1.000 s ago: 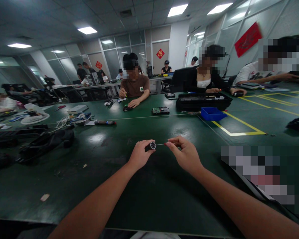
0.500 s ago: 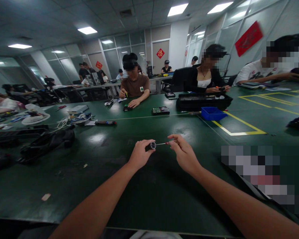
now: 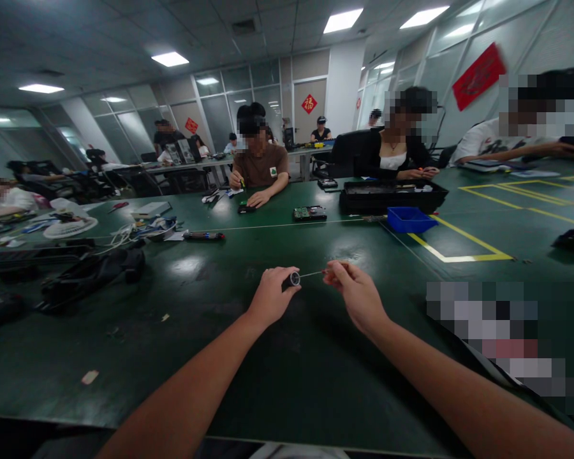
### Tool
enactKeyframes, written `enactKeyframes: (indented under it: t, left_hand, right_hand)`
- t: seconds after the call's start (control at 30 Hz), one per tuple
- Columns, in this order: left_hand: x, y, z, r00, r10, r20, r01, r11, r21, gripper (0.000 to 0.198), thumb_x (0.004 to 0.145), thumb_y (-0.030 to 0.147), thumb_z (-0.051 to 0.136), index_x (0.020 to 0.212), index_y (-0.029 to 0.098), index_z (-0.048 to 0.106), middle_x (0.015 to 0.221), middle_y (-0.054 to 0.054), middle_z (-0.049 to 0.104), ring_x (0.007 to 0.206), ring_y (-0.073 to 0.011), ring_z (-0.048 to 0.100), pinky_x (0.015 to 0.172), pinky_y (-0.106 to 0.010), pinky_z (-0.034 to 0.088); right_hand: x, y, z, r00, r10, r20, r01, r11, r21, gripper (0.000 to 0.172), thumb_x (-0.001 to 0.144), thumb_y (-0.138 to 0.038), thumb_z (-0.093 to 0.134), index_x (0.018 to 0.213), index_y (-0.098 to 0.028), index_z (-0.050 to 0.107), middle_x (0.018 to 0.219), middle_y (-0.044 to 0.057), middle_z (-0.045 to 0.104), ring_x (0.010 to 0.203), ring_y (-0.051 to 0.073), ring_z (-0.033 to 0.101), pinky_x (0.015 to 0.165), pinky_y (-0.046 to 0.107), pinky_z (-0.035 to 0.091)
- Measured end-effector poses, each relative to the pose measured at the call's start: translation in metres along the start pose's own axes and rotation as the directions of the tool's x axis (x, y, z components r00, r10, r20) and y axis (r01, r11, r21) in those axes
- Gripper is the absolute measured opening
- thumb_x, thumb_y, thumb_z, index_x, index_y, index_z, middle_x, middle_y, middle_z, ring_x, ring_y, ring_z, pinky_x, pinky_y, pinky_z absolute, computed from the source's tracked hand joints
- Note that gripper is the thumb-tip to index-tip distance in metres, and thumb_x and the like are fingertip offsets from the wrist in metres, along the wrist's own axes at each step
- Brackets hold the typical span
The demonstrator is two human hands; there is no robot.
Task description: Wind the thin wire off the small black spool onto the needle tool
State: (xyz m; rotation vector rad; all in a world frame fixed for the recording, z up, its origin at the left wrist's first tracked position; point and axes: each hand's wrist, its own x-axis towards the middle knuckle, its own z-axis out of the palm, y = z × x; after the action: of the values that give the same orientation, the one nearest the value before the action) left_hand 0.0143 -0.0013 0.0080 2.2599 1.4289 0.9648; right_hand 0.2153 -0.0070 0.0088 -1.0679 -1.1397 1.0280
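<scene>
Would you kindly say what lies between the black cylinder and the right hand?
A pale, thin shaft lies there, red near the right hand, in the head view.

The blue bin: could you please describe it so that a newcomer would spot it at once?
On the green table, beyond the right hand, find the long black tray. Just in front of it, near the yellow tape, sits the blue bin, its bright colour unlike the tray's black.

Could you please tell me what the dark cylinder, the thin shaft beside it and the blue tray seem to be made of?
Dark cylinder: plastic or painted metal, unclear which; black side, silvery-rimmed end.
Thin shaft: probably steel, smooth, with a pale sheen.
Blue tray: likely moulded plastic, evenly coloured and opaque.
</scene>
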Motion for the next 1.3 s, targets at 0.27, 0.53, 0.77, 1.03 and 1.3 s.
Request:
enactKeyframes:
  t: [0.27, 0.53, 0.77, 1.03, 1.3]
  left_hand:
    - [0.003, -0.006, 0.004, 0.996, 0.015, 0.091, -0.02, 0.999, 0.05, 0.036, 0.084, 0.023, 0.071, 0.12, 0.025, 0.066, 0.115, -0.006, 0.068, 0.108, -0.0248, 0.057, 0.101, -0.046, 0.037]
    - [0.001, -0.003, 0.003, 0.997, 0.01, 0.074, -0.013, 0.999, 0.045, 0.037, 0.083, 0.025, 0.072, 0.12, 0.026, 0.066, 0.114, -0.006, 0.068, 0.106, -0.025, 0.057, 0.098, -0.044, 0.038]
    - [0.002, -0.001, -0.001, 0.999, 0.014, 0.03, -0.016, 0.998, 0.066, 0.038, 0.082, 0.02, 0.073, 0.118, 0.026, 0.068, 0.11, -0.005, 0.067, 0.106, -0.0244, 0.056, 0.097, -0.042, 0.039]
    - [0.003, -0.006, 0.002, 1.0, 0.024, 0.004, -0.024, 0.998, 0.055, 0.037, 0.081, 0.021, 0.073, 0.118, 0.026, 0.069, 0.108, -0.005, 0.066, 0.104, -0.0242, 0.056, 0.094, -0.041, 0.042]
    - [0.003, -0.008, 0.003, 1.0, 0.017, -0.012, -0.016, 0.999, 0.048, 0.039, 0.08, 0.022, 0.075, 0.118, 0.025, 0.068, 0.109, -0.005, 0.066, 0.103, -0.0232, 0.057, 0.093, -0.039, 0.043]
  right_hand:
    - [0.01, 0.012, -0.008, 0.991, 0.085, -0.107, -0.082, 0.996, 0.032, 0.029, 0.084, -0.051, 0.06, 0.081, -0.022, 0.062, 0.074, 0.005, 0.065, 0.067, 0.02, 0.062, 0.064, 0.039, 0.058]
    - [0.0, 0.0, -0.004, 0.999, -0.048, -0.008, 0.046, 0.985, -0.167, 0.034, 0.089, -0.053, 0.055, 0.089, -0.02, 0.063, 0.079, 0.004, 0.066, 0.071, 0.019, 0.062, 0.07, 0.035, 0.053]
    - [-0.002, -0.005, -0.002, 0.998, -0.035, 0.055, 0.045, 0.981, -0.191, 0.031, 0.089, -0.048, 0.058, 0.093, -0.018, 0.063, 0.083, 0.006, 0.069, 0.076, 0.02, 0.065, 0.074, 0.037, 0.053]
    - [-0.001, -0.002, -0.002, 0.999, 0.004, 0.049, 0.002, 0.991, -0.13, 0.03, 0.088, -0.048, 0.059, 0.093, -0.019, 0.063, 0.086, 0.006, 0.069, 0.078, 0.02, 0.065, 0.075, 0.038, 0.054]
    - [0.001, 0.001, -0.001, 1.0, -0.014, 0.022, 0.016, 0.994, -0.112, 0.028, 0.087, -0.047, 0.059, 0.09, -0.02, 0.062, 0.082, 0.005, 0.068, 0.074, 0.019, 0.065, 0.072, 0.036, 0.054]
